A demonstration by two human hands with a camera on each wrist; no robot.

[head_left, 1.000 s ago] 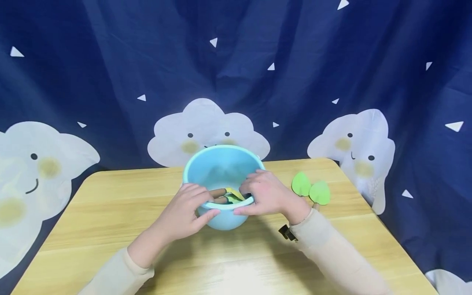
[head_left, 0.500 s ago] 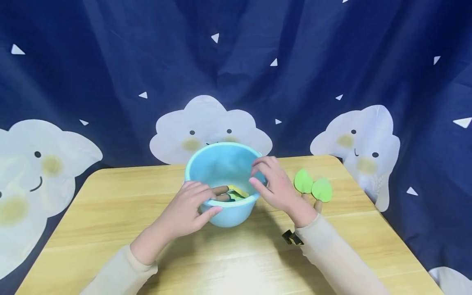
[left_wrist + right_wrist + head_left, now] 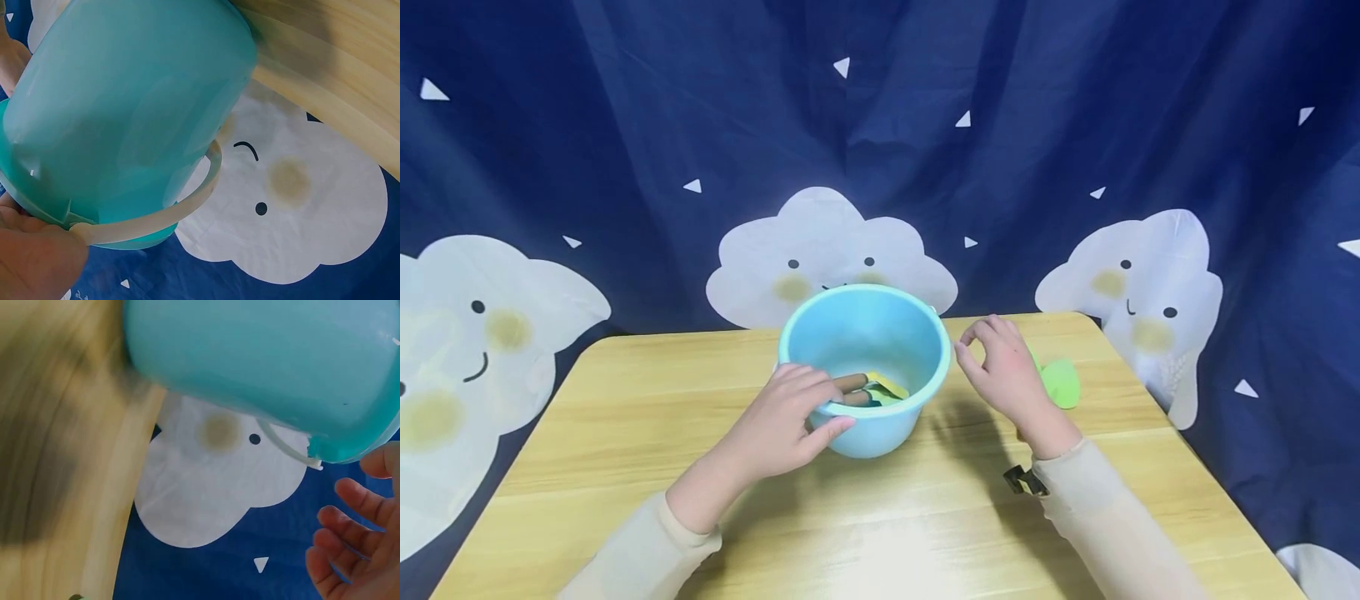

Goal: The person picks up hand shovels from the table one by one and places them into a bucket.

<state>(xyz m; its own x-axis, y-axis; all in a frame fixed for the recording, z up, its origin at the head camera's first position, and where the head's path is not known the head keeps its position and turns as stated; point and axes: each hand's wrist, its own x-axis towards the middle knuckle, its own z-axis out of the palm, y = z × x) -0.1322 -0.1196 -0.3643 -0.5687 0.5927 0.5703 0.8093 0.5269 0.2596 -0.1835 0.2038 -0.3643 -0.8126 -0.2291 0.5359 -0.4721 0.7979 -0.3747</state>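
A light blue bucket stands on the wooden table. My left hand grips its near left rim, thumb outside and fingers over the edge. Inside the bucket lie brown handles with a yellow piece and green beside it. The left wrist view shows the bucket's pale carrying handle hanging along the side. Just right of the bucket, my right hand hovers with loosely bent fingers and holds nothing. Behind it shows a green leaf-shaped piece; a second one is mostly hidden by the hand.
The pale wood tabletop ends at a rounded far edge. Close behind it hangs a dark blue curtain printed with white clouds and triangles. A small black clip sits at the right sleeve cuff.
My right hand has come up off the bucket's rim and moved right, in front of the green leaf pieces. The left hand keeps its grip on the rim.
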